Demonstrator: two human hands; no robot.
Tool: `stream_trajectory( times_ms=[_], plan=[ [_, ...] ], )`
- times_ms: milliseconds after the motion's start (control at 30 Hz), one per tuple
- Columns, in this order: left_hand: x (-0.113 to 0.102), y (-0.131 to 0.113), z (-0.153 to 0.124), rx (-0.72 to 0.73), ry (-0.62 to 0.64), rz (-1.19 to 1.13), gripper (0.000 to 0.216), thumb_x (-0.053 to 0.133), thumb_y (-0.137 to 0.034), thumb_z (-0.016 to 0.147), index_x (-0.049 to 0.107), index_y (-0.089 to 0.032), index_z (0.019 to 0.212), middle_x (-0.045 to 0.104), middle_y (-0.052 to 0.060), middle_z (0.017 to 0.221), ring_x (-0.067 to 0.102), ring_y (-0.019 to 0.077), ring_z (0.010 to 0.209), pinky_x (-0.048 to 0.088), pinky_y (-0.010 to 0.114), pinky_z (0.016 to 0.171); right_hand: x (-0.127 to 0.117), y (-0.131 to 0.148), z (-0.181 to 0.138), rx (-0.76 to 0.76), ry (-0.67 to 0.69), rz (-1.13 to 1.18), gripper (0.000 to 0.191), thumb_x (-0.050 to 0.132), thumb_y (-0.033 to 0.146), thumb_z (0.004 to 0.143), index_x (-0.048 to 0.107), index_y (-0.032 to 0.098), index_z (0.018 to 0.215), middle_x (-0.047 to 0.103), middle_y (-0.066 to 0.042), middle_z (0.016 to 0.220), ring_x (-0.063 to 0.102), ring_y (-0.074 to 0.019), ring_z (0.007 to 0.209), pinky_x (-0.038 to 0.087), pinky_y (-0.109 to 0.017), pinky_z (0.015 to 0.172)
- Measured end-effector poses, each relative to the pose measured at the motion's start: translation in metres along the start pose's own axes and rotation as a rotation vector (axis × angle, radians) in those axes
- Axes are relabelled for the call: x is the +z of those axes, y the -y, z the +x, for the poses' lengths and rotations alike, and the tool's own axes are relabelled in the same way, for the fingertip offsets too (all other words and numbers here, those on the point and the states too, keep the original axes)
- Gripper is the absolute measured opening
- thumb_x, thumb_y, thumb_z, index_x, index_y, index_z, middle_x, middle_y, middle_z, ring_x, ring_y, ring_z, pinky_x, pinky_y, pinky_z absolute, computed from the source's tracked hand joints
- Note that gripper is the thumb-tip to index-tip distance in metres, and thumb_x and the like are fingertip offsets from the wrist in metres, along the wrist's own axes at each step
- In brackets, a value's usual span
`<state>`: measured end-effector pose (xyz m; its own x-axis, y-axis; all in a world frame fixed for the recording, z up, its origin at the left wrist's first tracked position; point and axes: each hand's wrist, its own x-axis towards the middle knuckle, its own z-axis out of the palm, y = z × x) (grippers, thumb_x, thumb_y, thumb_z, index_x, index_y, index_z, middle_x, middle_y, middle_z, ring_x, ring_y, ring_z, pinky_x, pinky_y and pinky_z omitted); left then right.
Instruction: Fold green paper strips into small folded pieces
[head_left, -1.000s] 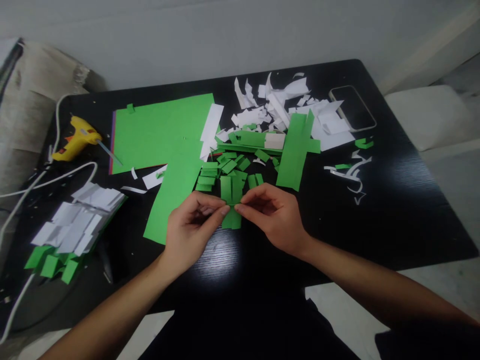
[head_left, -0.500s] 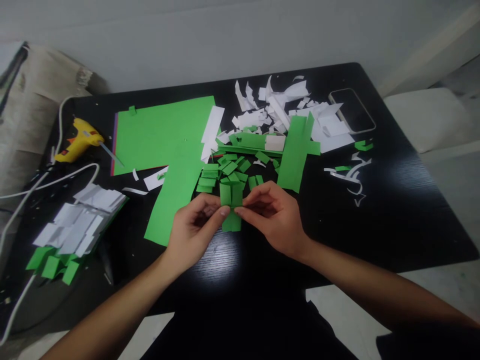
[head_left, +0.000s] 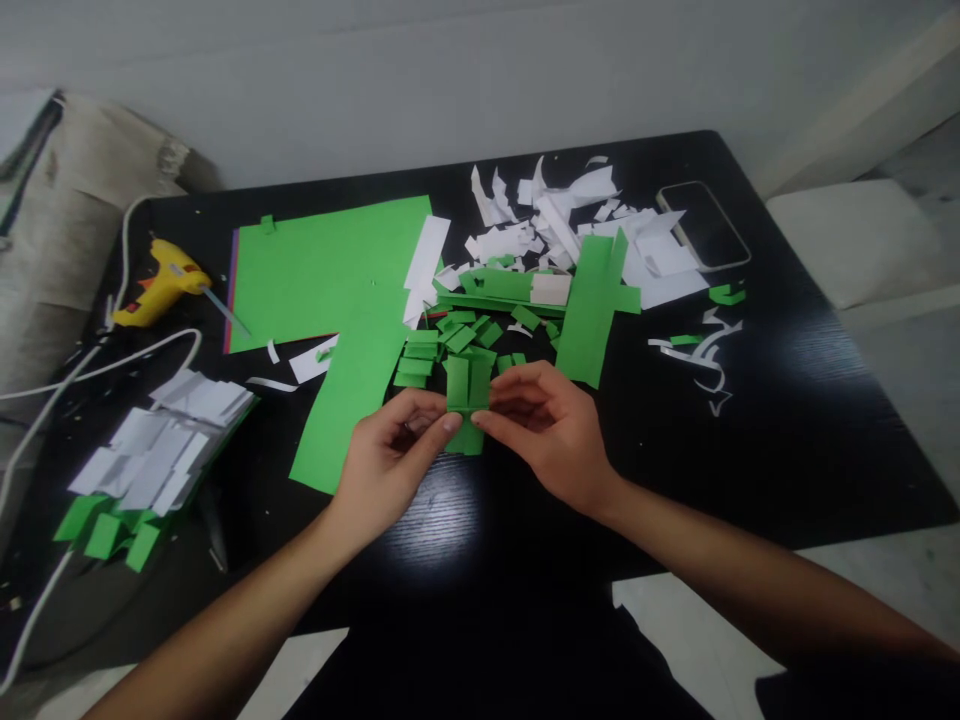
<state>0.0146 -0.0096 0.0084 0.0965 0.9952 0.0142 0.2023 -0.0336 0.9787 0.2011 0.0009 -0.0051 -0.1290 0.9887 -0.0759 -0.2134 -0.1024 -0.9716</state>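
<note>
Head | black table (head_left: pixel 750 420), white wall | left hand (head_left: pixel 386 465), right hand (head_left: pixel 551 430) pinching green strip (head_left: pixel 466 395)

At the centre of the frame a folded paper piece (head_left: pixel 466 400) is pinched between the left hand (head_left: pixel 390 462) and the right hand (head_left: pixel 551 430), above the table (head_left: pixel 787 420). Directly above it in the frame a heap of small paper pieces (head_left: pixel 457 338) is spread. A large paper sheet (head_left: pixel 322 265) is laid to the upper left, with a glue gun (head_left: pixel 157 282) at the far left. A stack of cut slips (head_left: pixel 157 450) is found at the lower left. Paper scraps (head_left: pixel 555 220) are scattered at the upper centre, and a phone (head_left: pixel 705 225) is placed to their right.
</note>
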Motion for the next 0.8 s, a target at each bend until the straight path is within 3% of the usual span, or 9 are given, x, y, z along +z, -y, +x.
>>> stream_trajectory(
  times_ms=[100,200,533,800],
  plan=[
    [-0.0004,0.0017,-0.0002,0.030,-0.028,0.034,0.002,0.073,-0.019,0.089,0.071,-0.019,0.090,0.075,0.000,0.075,0.070,0.0130,0.067,0.058,0.023,0.062,-0.0004,-0.0024,0.0016,0.034,0.035,0.021,0.042,0.095,0.033,0.071,0.070,0.023,0.103,0.079,-0.002,0.092,0.078,-0.0189,0.088,0.067,-0.034,0.084],
    [-0.0009,0.0025,-0.0012,0.047,-0.039,0.057,0.006,0.075,-0.018,0.088,0.074,-0.019,0.094,0.078,0.001,0.080,0.073,0.0142,0.070,0.061,0.024,0.066,-0.0012,-0.0042,0.0025,0.057,0.041,0.009,0.036,0.095,0.037,0.071,0.073,0.022,0.095,0.079,-0.003,0.091,0.078,-0.0196,0.087,0.068,-0.036,0.085],
    [0.0003,0.0033,-0.0017,0.009,-0.043,0.009,0.010,0.078,-0.026,0.088,0.076,-0.019,0.096,0.079,0.003,0.080,0.075,0.0166,0.071,0.063,0.027,0.066,-0.0022,-0.0016,0.0029,0.058,0.010,-0.020,0.029,0.095,0.037,0.069,0.077,0.022,0.086,0.077,-0.001,0.084,0.075,-0.0177,0.079,0.067,-0.034,0.078],
    [-0.0006,0.0008,-0.0015,0.013,-0.042,0.045,0.008,0.074,-0.026,0.091,0.075,-0.019,0.094,0.076,0.001,0.076,0.070,0.0144,0.066,0.057,0.024,0.060,0.0010,-0.0017,-0.0009,0.005,-0.013,-0.028,0.026,0.094,0.037,0.072,0.077,0.023,0.087,0.079,-0.001,0.085,0.077,-0.0184,0.081,0.068,-0.035,0.081]
  ],
)
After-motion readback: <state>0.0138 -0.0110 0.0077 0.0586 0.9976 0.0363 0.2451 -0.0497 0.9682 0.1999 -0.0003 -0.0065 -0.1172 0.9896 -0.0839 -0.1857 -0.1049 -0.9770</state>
